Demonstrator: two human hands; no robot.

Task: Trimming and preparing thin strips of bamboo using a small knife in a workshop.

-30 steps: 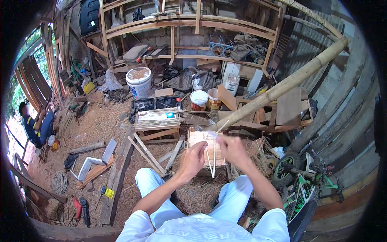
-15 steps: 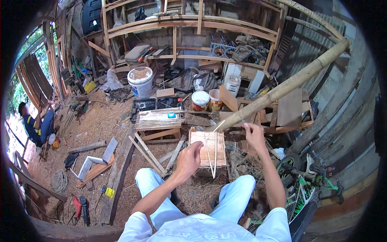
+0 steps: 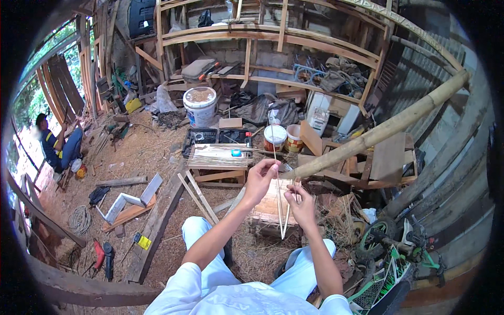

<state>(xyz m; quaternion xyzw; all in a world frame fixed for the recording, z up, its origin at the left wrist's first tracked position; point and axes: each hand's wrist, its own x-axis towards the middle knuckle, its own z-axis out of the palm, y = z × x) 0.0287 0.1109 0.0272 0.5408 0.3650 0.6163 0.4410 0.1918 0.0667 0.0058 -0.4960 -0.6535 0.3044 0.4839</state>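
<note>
My left hand is raised over the pale wooden block, its thumb and fingers pinched on a thin bamboo strip that stands nearly upright. Lower and to the right, my right hand is closed on light strips at the block's upper right, close below the end of a thick bamboo pole. The pale strips form a narrow V with its point hanging at the block's front edge.
A low bench with thin sticks and a blue tape measure stands ahead. Buckets, tool cases, a red power tool and scrap wood lie around. A green bicycle is at right. A co-worker sits at far left.
My left hand has risen to a higher point on a strip. My right hand has moved down and left, back onto the strips above the block. The view has shifted slightly.
</note>
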